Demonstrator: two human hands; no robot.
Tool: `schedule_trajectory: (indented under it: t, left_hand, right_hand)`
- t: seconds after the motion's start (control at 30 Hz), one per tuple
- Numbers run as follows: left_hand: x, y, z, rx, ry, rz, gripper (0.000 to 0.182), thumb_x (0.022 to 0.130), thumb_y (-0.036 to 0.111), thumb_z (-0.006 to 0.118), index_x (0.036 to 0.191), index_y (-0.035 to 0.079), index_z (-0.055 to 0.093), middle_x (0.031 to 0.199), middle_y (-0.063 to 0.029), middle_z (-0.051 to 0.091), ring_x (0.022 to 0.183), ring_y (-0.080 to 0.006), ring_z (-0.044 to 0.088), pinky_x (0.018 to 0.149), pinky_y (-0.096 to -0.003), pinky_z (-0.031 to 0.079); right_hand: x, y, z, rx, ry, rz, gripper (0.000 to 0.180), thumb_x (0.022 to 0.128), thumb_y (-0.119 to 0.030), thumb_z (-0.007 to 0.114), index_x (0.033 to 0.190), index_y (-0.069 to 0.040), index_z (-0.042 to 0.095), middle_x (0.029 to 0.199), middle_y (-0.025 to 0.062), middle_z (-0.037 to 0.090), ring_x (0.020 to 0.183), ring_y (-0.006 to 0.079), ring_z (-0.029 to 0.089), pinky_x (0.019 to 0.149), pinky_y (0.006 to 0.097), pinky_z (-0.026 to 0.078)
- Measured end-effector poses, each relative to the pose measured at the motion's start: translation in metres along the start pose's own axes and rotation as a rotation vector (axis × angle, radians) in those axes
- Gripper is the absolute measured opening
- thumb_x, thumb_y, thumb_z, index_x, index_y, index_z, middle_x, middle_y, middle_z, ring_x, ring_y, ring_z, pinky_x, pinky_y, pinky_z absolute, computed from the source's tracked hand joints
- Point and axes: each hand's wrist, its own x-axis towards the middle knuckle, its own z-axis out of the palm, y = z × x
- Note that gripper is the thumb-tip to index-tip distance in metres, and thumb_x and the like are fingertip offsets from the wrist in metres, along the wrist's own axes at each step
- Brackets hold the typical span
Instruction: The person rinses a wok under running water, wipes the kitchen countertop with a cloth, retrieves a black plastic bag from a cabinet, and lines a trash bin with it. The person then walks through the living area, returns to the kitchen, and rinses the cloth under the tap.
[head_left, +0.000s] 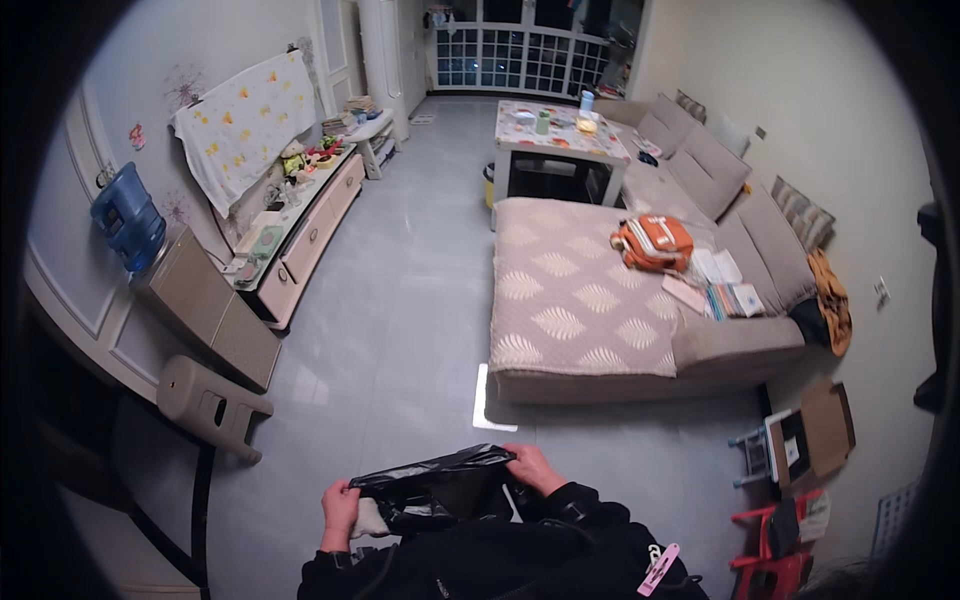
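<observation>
Both hands spread the rim of a black plastic bag (442, 487) in front of my body, low over the tiled floor. My left hand (340, 514) pinches the rim at its left end. At the right end, my right hand (535, 469) grips the same rim. The bag's mouth is stretched wide between them. Something pale and soft-looking (369, 519) shows beside my left hand, under the rim; I cannot tell what it is. My dark sleeves and jacket hide the lower part of the bag.
Ahead on the right stands a sofa (570, 382) bearing an orange backpack (656, 241) and books. A plastic stool (214, 405) and water dispenser (210, 300) stand left, near a TV cabinet (307, 240). An open cardboard box (814, 435) and red chair (772, 536) are at right.
</observation>
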Motion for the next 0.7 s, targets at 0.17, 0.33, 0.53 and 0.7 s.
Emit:
schedule_trajectory:
  t: [0.17, 0.33, 0.53, 0.7]
  left_hand:
    - [0.104, 0.021, 0.013, -0.591, -0.272, -0.117, 0.026, 0.075, -0.004, 0.063, 0.100, -0.001, 0.067, 0.085, -0.0042, 0.067, 0.078, -0.0144, 0.063, 0.071, -0.0277, 0.051]
    - [0.255, 0.078, 0.012, -0.798, -0.802, -0.183, 0.034, 0.083, 0.000, 0.064, 0.117, -0.003, 0.059, 0.103, -0.0074, 0.065, 0.088, -0.0144, 0.063, 0.078, -0.0273, 0.052]
    - [0.416, 0.189, 0.046, -0.595, -1.148, -0.090, 0.029, 0.087, 0.009, 0.065, 0.113, -0.004, 0.062, 0.099, -0.0050, 0.066, 0.088, -0.0111, 0.061, 0.078, -0.0261, 0.051]
    - [0.507, 0.272, 0.106, -0.477, -1.311, 0.006, 0.022, 0.089, 0.014, 0.065, 0.102, -0.003, 0.067, 0.092, -0.0015, 0.067, 0.084, -0.0092, 0.059, 0.074, -0.0254, 0.050]
  right_hand:
    - [0.142, -0.026, -0.009, -0.088, 0.030, -0.055, 0.032, 0.074, -0.012, 0.052, 0.102, -0.008, 0.067, 0.096, 0.0202, 0.066, 0.094, 0.0398, 0.061, 0.083, 0.0453, 0.048]
    - [0.252, -0.038, -0.030, -0.204, 0.188, -0.060, 0.030, 0.074, -0.013, 0.052, 0.100, -0.006, 0.066, 0.097, 0.0206, 0.064, 0.095, 0.0401, 0.060, 0.082, 0.0465, 0.048]
    - [0.313, -0.044, -0.081, -0.321, 0.288, 0.177, 0.031, 0.077, -0.015, 0.056, 0.106, -0.009, 0.066, 0.098, 0.0196, 0.064, 0.095, 0.0389, 0.060, 0.083, 0.0447, 0.048]
    - [0.373, -0.016, -0.130, -0.210, 0.311, 0.243, 0.028, 0.078, -0.015, 0.056, 0.102, -0.005, 0.067, 0.095, 0.0215, 0.065, 0.093, 0.0391, 0.061, 0.082, 0.0421, 0.049]
